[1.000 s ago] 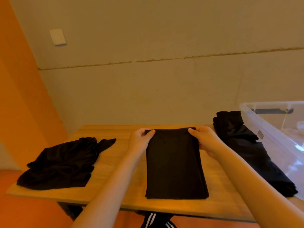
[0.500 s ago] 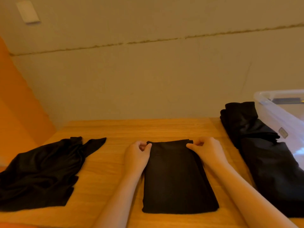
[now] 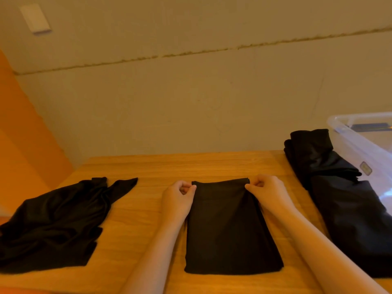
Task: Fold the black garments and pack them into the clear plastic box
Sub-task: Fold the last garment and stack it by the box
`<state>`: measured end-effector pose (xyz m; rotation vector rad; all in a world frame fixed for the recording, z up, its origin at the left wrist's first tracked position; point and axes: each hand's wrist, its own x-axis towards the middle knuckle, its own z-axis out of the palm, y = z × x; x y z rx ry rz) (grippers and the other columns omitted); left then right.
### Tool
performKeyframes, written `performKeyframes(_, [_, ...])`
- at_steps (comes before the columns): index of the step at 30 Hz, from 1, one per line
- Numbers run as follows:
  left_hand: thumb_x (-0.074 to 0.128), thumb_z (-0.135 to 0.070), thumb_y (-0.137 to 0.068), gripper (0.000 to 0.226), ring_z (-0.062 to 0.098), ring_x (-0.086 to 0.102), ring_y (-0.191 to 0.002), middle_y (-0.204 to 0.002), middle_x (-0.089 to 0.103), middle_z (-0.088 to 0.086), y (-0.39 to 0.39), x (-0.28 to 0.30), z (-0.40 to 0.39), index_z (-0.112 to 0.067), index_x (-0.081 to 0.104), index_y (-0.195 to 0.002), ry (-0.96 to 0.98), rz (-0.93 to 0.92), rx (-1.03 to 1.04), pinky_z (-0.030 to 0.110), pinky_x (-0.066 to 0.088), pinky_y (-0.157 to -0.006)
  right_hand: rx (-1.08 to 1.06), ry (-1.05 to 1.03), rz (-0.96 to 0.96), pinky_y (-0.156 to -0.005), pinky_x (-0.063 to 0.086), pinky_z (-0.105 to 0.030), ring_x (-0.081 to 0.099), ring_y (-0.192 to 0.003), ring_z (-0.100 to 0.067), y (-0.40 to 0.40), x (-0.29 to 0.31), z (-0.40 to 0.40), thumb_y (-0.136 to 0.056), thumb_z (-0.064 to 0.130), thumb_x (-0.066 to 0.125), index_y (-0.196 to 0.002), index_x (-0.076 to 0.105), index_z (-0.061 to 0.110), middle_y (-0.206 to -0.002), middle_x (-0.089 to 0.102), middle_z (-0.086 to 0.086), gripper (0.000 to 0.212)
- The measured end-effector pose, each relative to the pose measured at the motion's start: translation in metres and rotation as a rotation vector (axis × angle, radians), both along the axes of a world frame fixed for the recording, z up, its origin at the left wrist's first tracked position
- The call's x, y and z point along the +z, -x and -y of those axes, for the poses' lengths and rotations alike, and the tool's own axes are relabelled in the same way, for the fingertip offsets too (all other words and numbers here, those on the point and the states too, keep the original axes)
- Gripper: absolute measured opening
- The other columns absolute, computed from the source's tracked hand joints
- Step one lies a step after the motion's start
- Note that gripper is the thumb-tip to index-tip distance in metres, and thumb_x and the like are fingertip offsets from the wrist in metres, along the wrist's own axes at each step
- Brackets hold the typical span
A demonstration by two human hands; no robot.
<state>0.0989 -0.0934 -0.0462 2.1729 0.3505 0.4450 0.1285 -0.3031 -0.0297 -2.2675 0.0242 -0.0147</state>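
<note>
A folded black garment [image 3: 229, 230] lies as a long rectangle in the middle of the wooden table [image 3: 148, 170]. My left hand [image 3: 177, 198] pinches its far left corner and my right hand [image 3: 268, 190] pinches its far right corner. A crumpled black garment [image 3: 55, 221] lies spread at the left. Another black garment [image 3: 339, 198] lies in a long heap at the right, against the clear plastic box [image 3: 360, 141], whose near wall and rim show at the right edge.
A beige wall with a horizontal crack stands right behind the table. An orange wall runs along the left. A white switch plate [image 3: 35, 19] sits high on the wall at the upper left. The box's inside is mostly out of view.
The view has tilted down and moved closer. My hands have drawn the garment's far edge toward me, so it looks shorter, and my fingers have curled to pinch both corners.
</note>
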Motion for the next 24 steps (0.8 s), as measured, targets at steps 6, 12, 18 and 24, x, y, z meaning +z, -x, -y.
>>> performKeyframes(6, [0.061, -0.026, -0.089, 0.013, -0.004, 0.05, -0.074, -0.08, 0.051, -0.017, -0.001, -0.001, 0.001, -0.019, 0.06, -0.101, -0.001, -0.003, -0.008, 0.01, 0.039, -0.059, -0.026, -0.051, -0.021, -0.059, 0.039, -0.013, 0.057, -0.086, -0.013, -0.003, -0.001, 0.001, -0.087, 0.018, 0.062, -0.094, 0.057, 0.017, -0.098, 0.061, -0.002, 0.009])
performKeyframes(12, [0.061, -0.021, -0.089, 0.013, -0.003, 0.05, -0.074, -0.081, 0.051, -0.015, -0.003, -0.001, 0.001, -0.019, 0.059, -0.102, -0.031, 0.019, -0.018, 0.009, 0.038, -0.06, -0.087, 0.003, 0.044, -0.054, 0.034, -0.012, 0.05, -0.073, -0.005, -0.003, -0.005, -0.002, -0.088, 0.019, 0.062, -0.104, 0.057, 0.012, -0.092, 0.058, 0.001, 0.019])
performKeyframes(18, [0.058, -0.02, -0.091, 0.011, -0.001, 0.05, -0.074, -0.081, 0.052, -0.012, 0.0, 0.001, 0.003, -0.018, 0.058, -0.102, -0.059, 0.064, -0.013, 0.009, 0.038, -0.059, -0.067, 0.01, -0.051, -0.052, 0.038, -0.016, 0.052, -0.072, -0.006, -0.003, 0.003, 0.0, -0.084, 0.026, 0.066, -0.111, 0.055, 0.014, -0.089, 0.056, 0.004, 0.031])
performKeyframes(24, [0.06, -0.026, -0.09, 0.027, 0.003, 0.047, -0.103, -0.112, 0.052, -0.01, -0.003, -0.001, 0.004, -0.021, 0.056, -0.116, -0.19, 0.039, -0.078, 0.011, 0.037, -0.08, 0.044, 0.018, -0.245, -0.052, 0.04, -0.017, 0.054, -0.066, -0.009, -0.001, 0.015, 0.007, -0.083, 0.019, 0.066, -0.117, 0.055, 0.015, -0.101, 0.06, -0.002, 0.036])
